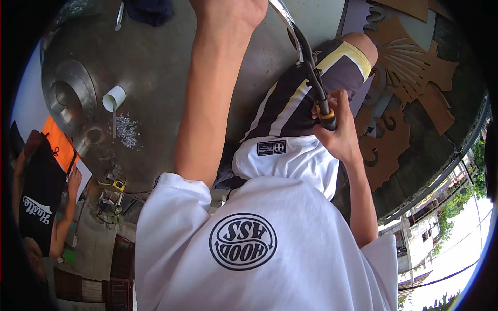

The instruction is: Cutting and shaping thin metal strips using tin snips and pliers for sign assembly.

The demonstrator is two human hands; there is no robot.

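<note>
In my right hand (pixel 340 129) is the dark handle of a long black rod-like tool (pixel 316 83) with a yellow band; my thumb and fingers are closed around its lower end. The tool slants up and left over my knee. Beside its upper part runs a thin, curved, shiny silver strip (pixel 286 18), leaving at the top edge; I cannot tell whether the two are joined. My left arm reaches straight up, and only the wrist and heel of my left hand (pixel 233 10) show close to the strip. Its fingers are cut off by the top edge.
Brown cut-out sheet pieces (pixel 389 147) lie at the right. On the left are a white cup (pixel 115 97), silver bits (pixel 126 130), a metal ring-shaped piece (pixel 85 85) and a yellow-and-black tool (pixel 119 184). Another person (pixel 39 192) is at the far left. Dark cloth (pixel 150 11) lies above.
</note>
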